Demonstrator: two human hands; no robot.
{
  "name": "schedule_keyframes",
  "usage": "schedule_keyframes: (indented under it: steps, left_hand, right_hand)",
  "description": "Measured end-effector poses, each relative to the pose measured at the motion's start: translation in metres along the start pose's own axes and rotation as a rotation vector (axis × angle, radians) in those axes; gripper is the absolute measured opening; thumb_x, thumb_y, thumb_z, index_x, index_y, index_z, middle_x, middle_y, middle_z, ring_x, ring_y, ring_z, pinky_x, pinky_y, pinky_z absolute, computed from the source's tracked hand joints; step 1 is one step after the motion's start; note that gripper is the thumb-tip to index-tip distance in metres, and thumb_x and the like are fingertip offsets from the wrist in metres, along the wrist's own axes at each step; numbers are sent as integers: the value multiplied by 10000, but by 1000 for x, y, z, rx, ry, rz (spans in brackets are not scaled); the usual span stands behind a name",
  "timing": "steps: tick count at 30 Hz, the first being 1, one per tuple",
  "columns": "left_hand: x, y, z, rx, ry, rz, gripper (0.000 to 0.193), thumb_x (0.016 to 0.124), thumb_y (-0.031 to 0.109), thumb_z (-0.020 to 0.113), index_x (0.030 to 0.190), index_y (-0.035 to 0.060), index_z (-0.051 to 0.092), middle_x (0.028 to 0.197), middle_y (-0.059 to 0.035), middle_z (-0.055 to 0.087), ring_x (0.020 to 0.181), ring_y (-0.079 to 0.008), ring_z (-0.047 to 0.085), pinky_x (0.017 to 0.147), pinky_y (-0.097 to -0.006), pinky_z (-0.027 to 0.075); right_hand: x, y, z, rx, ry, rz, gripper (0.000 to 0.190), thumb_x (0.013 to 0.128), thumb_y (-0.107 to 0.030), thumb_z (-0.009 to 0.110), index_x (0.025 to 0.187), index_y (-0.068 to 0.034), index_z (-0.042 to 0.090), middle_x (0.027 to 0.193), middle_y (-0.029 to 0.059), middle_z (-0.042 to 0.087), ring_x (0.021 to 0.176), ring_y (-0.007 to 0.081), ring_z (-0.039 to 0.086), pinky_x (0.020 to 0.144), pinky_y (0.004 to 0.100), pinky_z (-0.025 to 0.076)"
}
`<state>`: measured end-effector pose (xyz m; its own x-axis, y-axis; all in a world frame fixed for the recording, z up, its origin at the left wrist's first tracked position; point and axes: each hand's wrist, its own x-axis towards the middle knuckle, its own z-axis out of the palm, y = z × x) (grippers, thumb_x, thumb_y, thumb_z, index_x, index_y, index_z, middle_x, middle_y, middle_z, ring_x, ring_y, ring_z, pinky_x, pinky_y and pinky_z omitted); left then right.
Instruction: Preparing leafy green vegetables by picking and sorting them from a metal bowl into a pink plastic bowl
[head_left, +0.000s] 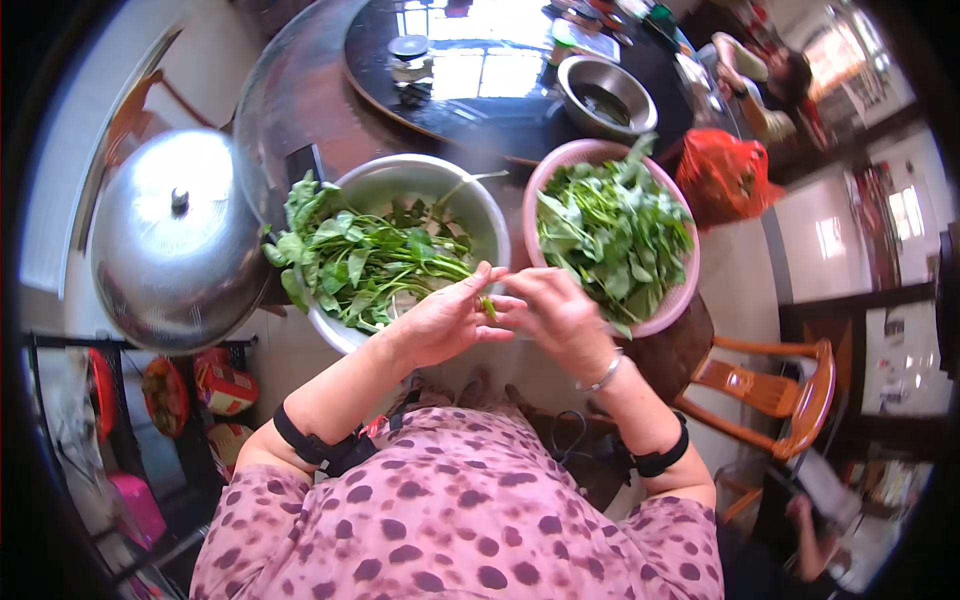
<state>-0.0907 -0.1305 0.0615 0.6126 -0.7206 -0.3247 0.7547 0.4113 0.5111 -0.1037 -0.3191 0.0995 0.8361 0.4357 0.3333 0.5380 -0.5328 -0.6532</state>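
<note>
My left hand (442, 319) is palm up over the near rim of a metal basin (491, 199). A small piece of green stem (489, 307) sits among its fingers. My right hand (559, 311), blurred and with a bracelet at the wrist, meets the left fingertips; whether it grips anything is unclear. Long-stemmed leafy greens (360, 259) lie in the basin, with leaves hanging over its left rim. On the right, a pink plastic colander (532, 217) is heaped with loose greens (615, 232).
Behind the basin is a round table with a dark turntable (480, 112) bearing a steel bowl (634, 86). A large metal lid (176, 270) stands at left. A red plastic bag (724, 176) and a wooden chair (765, 386) are at right. Another person (765, 97) sits beyond.
</note>
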Motion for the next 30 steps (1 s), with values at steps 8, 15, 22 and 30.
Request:
schedule_keyframes:
  steps: [8, 15, 22, 30]
  left_hand:
    - [34, -33, 16, 58, -8, -387, 661, 912, 507, 270, 1396, 103, 75, 1290, -110, 365, 1078, -219, 466, 919, -377, 394]
    - [49, -53, 29, 137, -32, -515, 591, 905, 408, 425, 1374, 119, 209, 1189, -151, 443, 1036, -225, 494, 909, -380, 399]
    - [43, -38, 38, 322, -78, -429, 478, 921, 331, 416, 1297, 42, 349, 1147, -134, 530, 1044, -241, 516, 884, -397, 425]
    - [5, 6, 3, 532, 105, -99, 468, 915, 362, 428, 1252, 38, 394, 1082, -76, 542, 978, -172, 528, 803, -322, 447]
  right_hand:
    - [-75, 29, 21, 279, 28, 277, 210, 771, -112, 614, 967, -46, 583, 912, 76, 545, 830, 214, 564, 737, 301, 477]
    - [-202, 90, 23, 1236, -41, 1176, 301, 829, -129, 567, 1110, -32, 525, 979, 26, 574, 857, 114, 572, 732, 229, 471]
    - [-299, 230, 70, 645, 6, 1159, 302, 865, -167, 506, 1121, -7, 482, 1050, 116, 549, 883, 242, 588, 734, 319, 506]
    - [-212, 259, 54, 1187, 663, 1277, 282, 858, -214, 458, 1061, -29, 520, 986, 124, 582, 766, 224, 604, 681, 314, 509]
